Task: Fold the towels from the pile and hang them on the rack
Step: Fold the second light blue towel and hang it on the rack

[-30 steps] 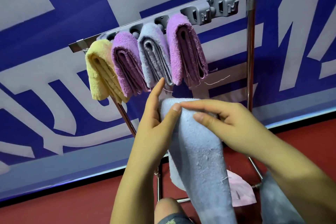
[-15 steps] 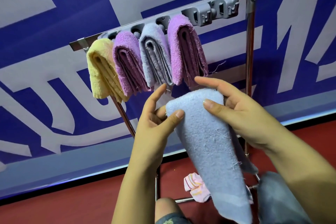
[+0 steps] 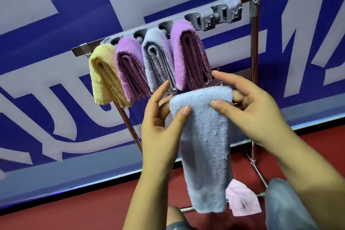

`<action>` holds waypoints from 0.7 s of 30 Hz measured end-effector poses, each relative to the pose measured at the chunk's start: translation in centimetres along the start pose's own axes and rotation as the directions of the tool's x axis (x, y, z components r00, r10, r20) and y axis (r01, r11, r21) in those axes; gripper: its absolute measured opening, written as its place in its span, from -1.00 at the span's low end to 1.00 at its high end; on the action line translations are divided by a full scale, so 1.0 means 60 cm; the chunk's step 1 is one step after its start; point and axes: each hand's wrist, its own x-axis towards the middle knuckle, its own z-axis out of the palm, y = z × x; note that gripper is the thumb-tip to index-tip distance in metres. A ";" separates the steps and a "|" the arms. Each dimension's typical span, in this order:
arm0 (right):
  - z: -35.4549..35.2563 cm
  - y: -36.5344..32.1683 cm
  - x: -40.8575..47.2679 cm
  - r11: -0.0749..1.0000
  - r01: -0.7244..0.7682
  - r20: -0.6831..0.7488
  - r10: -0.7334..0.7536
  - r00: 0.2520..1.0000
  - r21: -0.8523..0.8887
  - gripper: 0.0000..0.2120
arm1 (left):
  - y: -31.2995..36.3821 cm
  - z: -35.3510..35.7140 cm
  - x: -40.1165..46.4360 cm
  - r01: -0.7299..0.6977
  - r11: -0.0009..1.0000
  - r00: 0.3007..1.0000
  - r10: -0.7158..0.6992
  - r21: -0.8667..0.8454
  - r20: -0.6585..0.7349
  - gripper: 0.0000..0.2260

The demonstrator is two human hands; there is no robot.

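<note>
While it hangs down in a long folded strip, the light blue towel [image 3: 204, 147] is held up at its top fold, just below the four towels on the rack [image 3: 253, 46]. The left hand [image 3: 160, 127] pinches its upper left corner with thumb on the near face; the right hand [image 3: 250, 110] pinches the upper right the same way. Farther off hang a yellow towel [image 3: 101, 78], a purple towel [image 3: 128, 73], a grey-blue towel [image 3: 158, 61] and another purple one [image 3: 188, 54]. A pink cloth [image 3: 240, 200] lies low at the right.
</note>
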 end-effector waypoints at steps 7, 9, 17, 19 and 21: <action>0.003 -0.032 0.010 0.986 0.021 -0.017 -0.019 1.000 0.165 -0.54 | 0.020 0.011 0.016 -0.046 0.994 0.997 0.052 -0.102 0.054 -0.51; 0.000 -0.044 0.021 0.976 0.026 -0.027 -0.020 0.999 0.217 -0.55 | 0.026 0.015 0.030 -0.071 0.992 0.996 0.076 -0.101 0.047 -0.51; 0.009 -0.082 0.054 0.931 0.027 -0.021 -0.020 1.000 0.364 -0.60 | 0.045 0.026 0.075 0.024 0.987 0.996 -0.010 -0.160 0.088 -0.48; 0.009 -0.090 0.058 0.929 0.024 -0.009 -0.022 1.000 0.369 -0.60 | 0.046 0.030 0.080 0.117 0.977 0.985 -0.090 -0.177 0.150 -0.49; 0.007 -0.099 0.064 0.936 0.024 -0.005 -0.024 1.000 0.351 -0.61 | 0.049 0.032 0.084 0.147 0.974 0.974 -0.113 -0.172 0.195 -0.66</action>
